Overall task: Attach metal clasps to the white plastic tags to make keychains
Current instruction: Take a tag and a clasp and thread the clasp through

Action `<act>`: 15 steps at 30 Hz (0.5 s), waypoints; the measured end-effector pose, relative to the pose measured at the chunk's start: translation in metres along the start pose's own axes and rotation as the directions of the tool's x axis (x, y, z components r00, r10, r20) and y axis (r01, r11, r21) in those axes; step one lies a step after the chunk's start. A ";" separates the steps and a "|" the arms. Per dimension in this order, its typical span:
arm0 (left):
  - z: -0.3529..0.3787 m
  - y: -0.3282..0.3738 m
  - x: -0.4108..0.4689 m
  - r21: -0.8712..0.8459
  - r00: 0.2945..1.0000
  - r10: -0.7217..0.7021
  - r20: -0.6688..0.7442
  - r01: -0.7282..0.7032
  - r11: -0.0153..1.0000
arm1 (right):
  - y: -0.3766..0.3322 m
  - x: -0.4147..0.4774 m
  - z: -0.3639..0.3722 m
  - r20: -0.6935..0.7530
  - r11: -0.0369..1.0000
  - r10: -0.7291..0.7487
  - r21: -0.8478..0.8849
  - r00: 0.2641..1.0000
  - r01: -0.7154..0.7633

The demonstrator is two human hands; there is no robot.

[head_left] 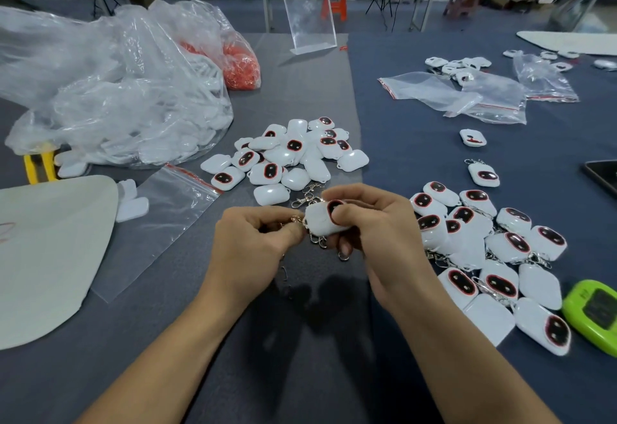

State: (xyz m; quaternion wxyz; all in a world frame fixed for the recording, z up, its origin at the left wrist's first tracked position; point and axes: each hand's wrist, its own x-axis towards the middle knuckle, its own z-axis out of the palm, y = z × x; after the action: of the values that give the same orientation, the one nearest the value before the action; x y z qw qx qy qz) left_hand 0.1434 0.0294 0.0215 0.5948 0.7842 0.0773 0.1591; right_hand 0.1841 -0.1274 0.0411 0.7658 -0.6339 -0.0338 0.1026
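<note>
Now, tag [322, 221]: I'm gripping it in my right hand [377, 230], near centre, with its end turned left for threading.
Clasp [295, 220]: my left hand [253, 240] is pinching it against that end.
Bare tags [287, 156]: lying just beyond, within reach.
Finished keychains [494, 256]: lying right, kept separate.

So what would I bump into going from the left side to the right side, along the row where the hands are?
Pale board → clear zip bag → left hand → metal clasp → white tag → right hand → pile of finished keychains → green gadget.
</note>
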 end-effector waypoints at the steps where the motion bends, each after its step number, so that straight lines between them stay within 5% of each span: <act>1: 0.001 0.002 0.000 -0.075 1.000 -0.015 0.011 0.016 0.997 | 0.000 0.002 -0.002 -0.008 0.998 0.047 0.044 0.999 -0.047; 4: 0.003 0.003 0.001 -0.162 0.999 -0.024 0.030 0.029 0.986 | -0.001 0.005 -0.004 -0.003 0.978 0.142 0.152 0.990 -0.140; 8: 0.002 0.002 0.001 -0.053 0.999 0.052 -0.003 -0.052 0.997 | 0.000 0.004 -0.004 0.001 0.977 0.140 0.162 0.990 -0.139; 15: -0.002 0.000 -0.002 0.381 0.955 0.296 0.031 -0.286 0.879 | 0.003 -0.002 0.000 0.010 0.984 -0.171 -0.045 0.985 0.172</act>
State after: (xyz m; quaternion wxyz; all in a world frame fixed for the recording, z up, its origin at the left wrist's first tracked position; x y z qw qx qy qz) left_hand 0.1410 0.0308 0.0222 0.3989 0.8852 -0.0034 0.2395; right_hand 0.1815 -0.1277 0.0383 0.7571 -0.6456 -0.0929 0.0374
